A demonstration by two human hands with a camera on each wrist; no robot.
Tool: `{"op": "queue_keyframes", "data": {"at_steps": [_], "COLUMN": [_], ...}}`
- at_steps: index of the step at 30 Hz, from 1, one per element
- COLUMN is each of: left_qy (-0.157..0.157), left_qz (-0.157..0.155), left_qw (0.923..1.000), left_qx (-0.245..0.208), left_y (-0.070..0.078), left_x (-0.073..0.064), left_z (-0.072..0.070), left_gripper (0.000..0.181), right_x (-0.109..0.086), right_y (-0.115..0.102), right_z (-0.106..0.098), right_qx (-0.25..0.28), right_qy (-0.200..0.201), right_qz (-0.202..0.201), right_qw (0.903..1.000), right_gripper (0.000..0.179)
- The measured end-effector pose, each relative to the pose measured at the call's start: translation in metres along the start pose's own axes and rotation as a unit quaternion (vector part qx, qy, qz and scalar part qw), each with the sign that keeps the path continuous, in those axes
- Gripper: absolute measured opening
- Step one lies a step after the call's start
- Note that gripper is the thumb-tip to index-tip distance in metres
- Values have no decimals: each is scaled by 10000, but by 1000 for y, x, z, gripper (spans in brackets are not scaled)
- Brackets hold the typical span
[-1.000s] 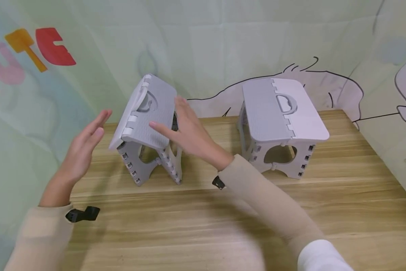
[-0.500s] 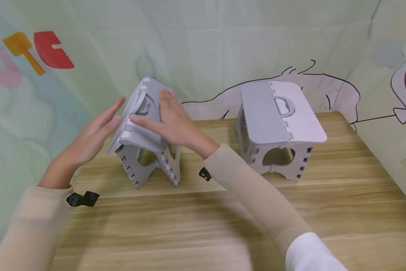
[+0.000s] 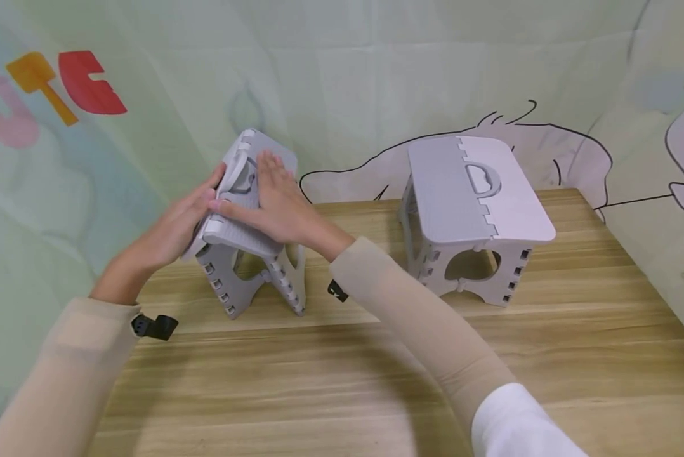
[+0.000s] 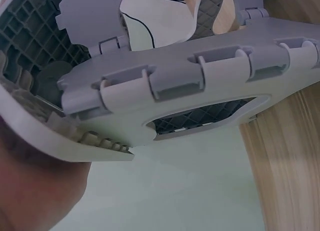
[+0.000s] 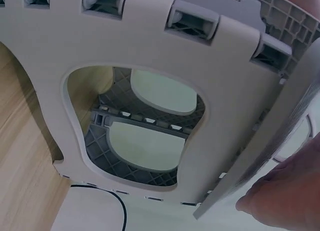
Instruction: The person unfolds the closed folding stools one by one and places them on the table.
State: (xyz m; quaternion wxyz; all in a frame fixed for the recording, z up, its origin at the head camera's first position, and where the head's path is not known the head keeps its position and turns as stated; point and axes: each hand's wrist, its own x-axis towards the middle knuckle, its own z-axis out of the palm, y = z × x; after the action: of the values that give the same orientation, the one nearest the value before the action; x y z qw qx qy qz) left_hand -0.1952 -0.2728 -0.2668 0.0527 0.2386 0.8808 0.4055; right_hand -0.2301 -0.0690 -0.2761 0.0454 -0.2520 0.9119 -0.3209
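A grey and white folding step stool [image 3: 235,233] stands on the left of the wooden table in the head view, half folded, its two top panels tilted up into a ridge with a handle. My left hand [image 3: 173,230] lies along the outside of its left panel, fingers straight. Against the right panel rests my flat right hand [image 3: 280,206], thumb reaching toward the ridge. The left wrist view has the stool's hinged legs [image 4: 175,73] close up, with part of my left hand [image 4: 45,191]. In the right wrist view, my right hand [image 5: 287,191] lies beside the panel's outer face.
A second folding stool [image 3: 453,190] of the same kind stands unfolded to the right, its top flat. Behind the wooden table [image 3: 342,381] hangs a pale printed cloth [image 3: 330,82], with more of it along both sides.
Both hands have moved inward onto the tilted panels of the left stool, the left one going right and up, the right one going left. The right stool stays put.
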Motion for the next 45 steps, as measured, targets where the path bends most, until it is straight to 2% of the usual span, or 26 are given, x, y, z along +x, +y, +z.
{"op": "queue_keyframes", "data": {"at_steps": [5,9,17,28,45], "left_qy": [12,54,54,-46,12], "left_qz": [90,285,448,345,321], "left_qw": [9998,9989,9979,9971,9975], "left_qx": [-195,-376,-458,-683,-626], "left_y": [-4,-8,-13,-14,-15], "left_x": [3,5,7,4,8], "left_z": [3,6,7,7,8], "left_gripper": [56,55,54,55,56], "right_x": [4,6,8,9,7], "right_y": [2,4,6,6,7], "right_z": [2,3,7,12,11], "right_qx": [-132,-84,-26,-130,-178], "right_qy": [35,-30,-15,-22,58], "right_qz": [51,89,165,189,428], "right_qw": [9999,9999,9999,9997,9989], "right_gripper": [114,114,114,113,117]}}
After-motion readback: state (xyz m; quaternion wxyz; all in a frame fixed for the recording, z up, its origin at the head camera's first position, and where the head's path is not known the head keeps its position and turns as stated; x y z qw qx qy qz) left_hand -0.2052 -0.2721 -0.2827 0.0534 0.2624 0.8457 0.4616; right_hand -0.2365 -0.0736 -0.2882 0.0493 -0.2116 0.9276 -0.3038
